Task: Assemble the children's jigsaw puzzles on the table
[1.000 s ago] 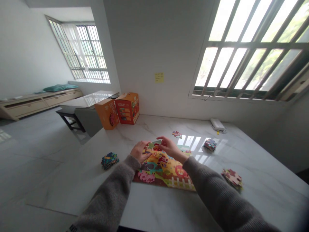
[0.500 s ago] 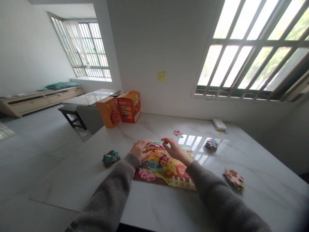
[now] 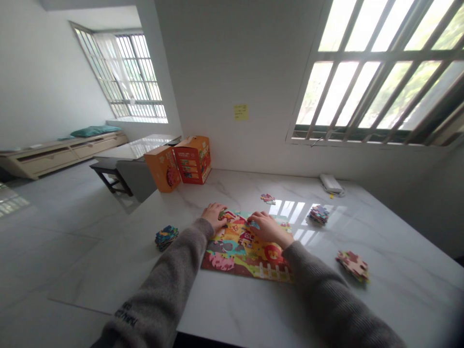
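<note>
A colourful jigsaw puzzle (image 3: 239, 258) with farm pictures, a red barn and a white fence lies flat on the table before me. My left hand (image 3: 215, 216) rests on its upper left edge, fingers stretched out and thumb apart, gripping nothing. Over the puzzle's upper middle, my right hand (image 3: 266, 226) is lowered with bent fingers touching the surface; no loose piece shows in it. Part of the picture beneath both hands is hidden. Left of the puzzle stands a stack of dark blue-green pieces (image 3: 166, 237).
On the marble-patterned table (image 3: 224, 309) lie a few loose pieces (image 3: 268, 198) behind the puzzle, a mixed stack (image 3: 319, 214) and a pinkish stack (image 3: 353, 265) at right. Orange boxes (image 3: 195, 160) stand back left. A white device (image 3: 330, 184) with a cable lies by the wall.
My right hand has come down onto the puzzle from a raised position with thumb and finger apart. The left hand has shifted slightly up along the puzzle's edge.
</note>
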{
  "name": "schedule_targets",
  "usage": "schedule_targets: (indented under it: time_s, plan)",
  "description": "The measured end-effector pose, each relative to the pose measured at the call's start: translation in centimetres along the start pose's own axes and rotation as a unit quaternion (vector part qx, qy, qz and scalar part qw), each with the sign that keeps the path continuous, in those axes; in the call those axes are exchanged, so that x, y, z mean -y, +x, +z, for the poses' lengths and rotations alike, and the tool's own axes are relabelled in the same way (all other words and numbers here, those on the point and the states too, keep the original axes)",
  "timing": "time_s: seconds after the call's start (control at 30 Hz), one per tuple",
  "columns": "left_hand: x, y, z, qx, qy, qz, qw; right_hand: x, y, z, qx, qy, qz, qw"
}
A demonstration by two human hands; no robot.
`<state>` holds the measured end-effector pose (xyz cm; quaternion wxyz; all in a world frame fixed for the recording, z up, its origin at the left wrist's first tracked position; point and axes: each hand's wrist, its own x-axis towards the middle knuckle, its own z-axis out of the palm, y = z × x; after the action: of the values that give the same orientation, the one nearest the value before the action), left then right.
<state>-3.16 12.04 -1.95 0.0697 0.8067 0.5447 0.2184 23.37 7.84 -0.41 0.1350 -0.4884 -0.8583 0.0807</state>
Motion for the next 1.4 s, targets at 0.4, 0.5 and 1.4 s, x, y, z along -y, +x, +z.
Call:
schedule_targets:
  time_s: [0.4, 0.5, 1.4]
  plan:
    - [0.8, 3.1, 1.8, 0.051, -0.009, -0.013, 0.999, 0.1, 0.0, 0.0, 0.000, -0.003, 0.011, 1.000]
    - [1.1, 2.8, 2.0, 0.041, -0.029, -0.014, 0.999, 0.1, 0.0, 0.1, 0.001, -0.005, 0.012, 1.000]
    - [-3.8, -0.9, 0.5, 0.101, 0.093, 0.078, 0.987, 0.3, -0.2, 0.2, -0.005, -0.010, 0.013, 1.000]
